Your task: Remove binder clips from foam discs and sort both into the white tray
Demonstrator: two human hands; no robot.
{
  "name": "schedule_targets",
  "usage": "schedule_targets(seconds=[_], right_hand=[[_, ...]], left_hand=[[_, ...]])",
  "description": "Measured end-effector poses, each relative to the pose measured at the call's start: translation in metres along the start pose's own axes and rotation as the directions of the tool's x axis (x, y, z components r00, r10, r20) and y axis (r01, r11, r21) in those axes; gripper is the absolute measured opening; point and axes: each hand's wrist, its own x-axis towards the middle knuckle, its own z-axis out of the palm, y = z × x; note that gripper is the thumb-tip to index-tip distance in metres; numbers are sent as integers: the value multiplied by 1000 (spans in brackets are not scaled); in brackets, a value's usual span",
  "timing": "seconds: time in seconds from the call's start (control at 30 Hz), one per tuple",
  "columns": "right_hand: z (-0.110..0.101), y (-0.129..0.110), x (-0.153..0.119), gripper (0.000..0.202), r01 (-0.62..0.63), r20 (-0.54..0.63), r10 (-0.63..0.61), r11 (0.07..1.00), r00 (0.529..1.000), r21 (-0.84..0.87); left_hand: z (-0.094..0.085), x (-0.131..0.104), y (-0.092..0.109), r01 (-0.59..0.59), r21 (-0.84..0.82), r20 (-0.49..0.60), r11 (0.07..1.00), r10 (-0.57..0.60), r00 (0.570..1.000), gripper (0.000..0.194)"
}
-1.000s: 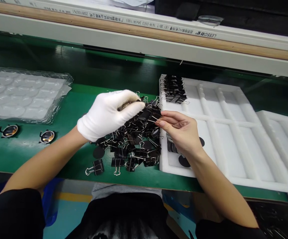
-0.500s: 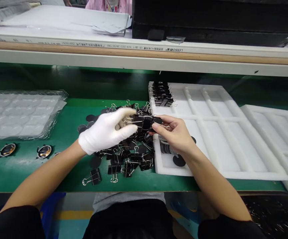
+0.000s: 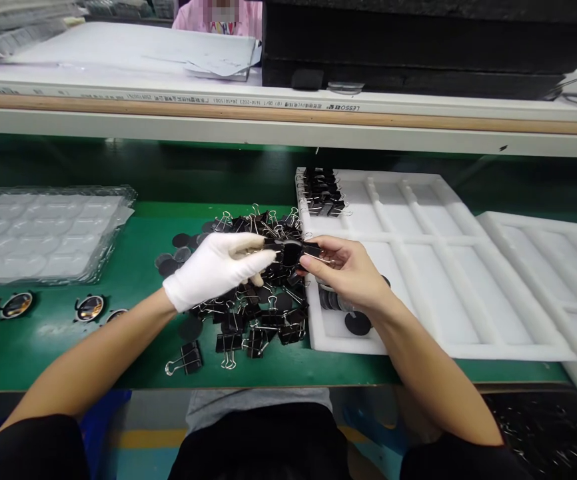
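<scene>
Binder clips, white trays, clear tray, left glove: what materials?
Clips: probably steel, black semi-gloss bodies; handles look like bare, bright wire, judging by the glints.
White trays: likely foam, matte; thick, soft-edged dividers.
Clear tray: likely thin moulded plastic, glossy; see-through edges catch reflections.
Glove: seemingly fabric, matte, no shine; can't tell the weave.

Two hands (image 3: 213, 270) (image 3: 352, 272), two white trays (image 3: 406, 237) (image 3: 538, 263), three oval pieces (image 3: 90, 308) — binder clips (image 3: 229, 342) perhaps in the dozens, overlapping
</scene>
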Motion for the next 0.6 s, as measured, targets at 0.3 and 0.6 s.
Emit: schedule_targets(seconds=[0.3,0.6], right_hand=[[-111,16,49,44,40,-255,-268,758,929,-651],[-134,87,76,46,-106,-263,-211,554,941,-826]], left_hand=[[-15,-1,1,-139,512,-88,848,212,973,62],[-21,-3,4,-167,508,-80,845,239,968,51]])
